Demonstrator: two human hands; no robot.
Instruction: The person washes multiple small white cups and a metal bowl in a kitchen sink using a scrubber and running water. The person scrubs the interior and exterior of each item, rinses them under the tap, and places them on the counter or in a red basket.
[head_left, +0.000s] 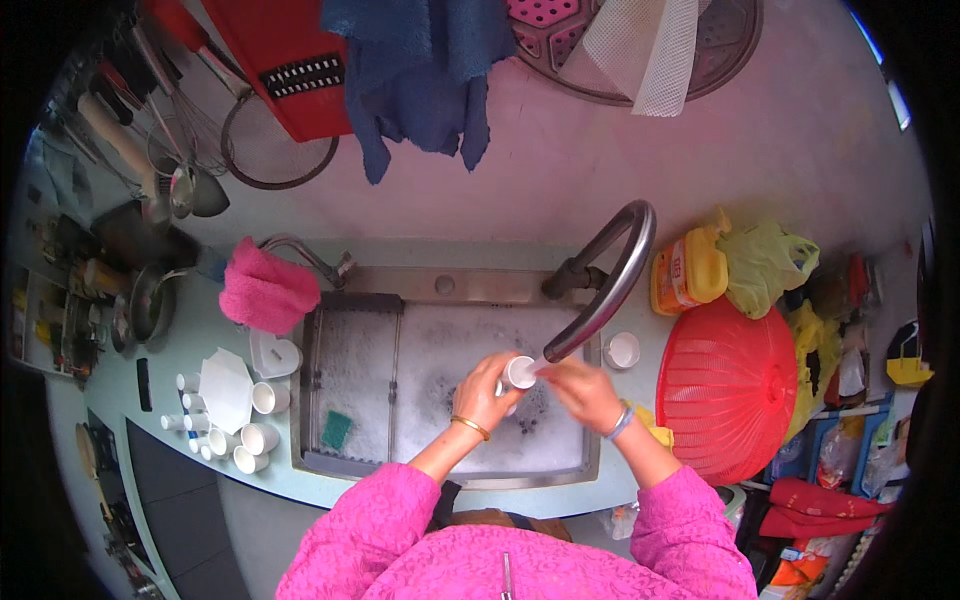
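Over a sink (487, 480) filled with sudsy water, my left hand (486, 394) grips a small white cup (520, 372) under the faucet (609, 300). Water runs from the spout beside the cup's rim. My right hand (583, 395) is at the spout's end, fingers bent near the stream; whether it holds anything is not clear. Another white item shows partly below the left fingers. A green scouring pad (337, 430) lies in the sink's left part. Several white cups (259, 438) and a white angular dish (225, 390) sit on the counter at left.
Right of the sink are a small white bowl (622, 350), a red plastic basket (727, 397) and a yellow detergent bottle (688, 271). A pink cloth (268, 286) drapes over a second faucet at left. Blue cloths (427, 67) and utensils hang on the wall.
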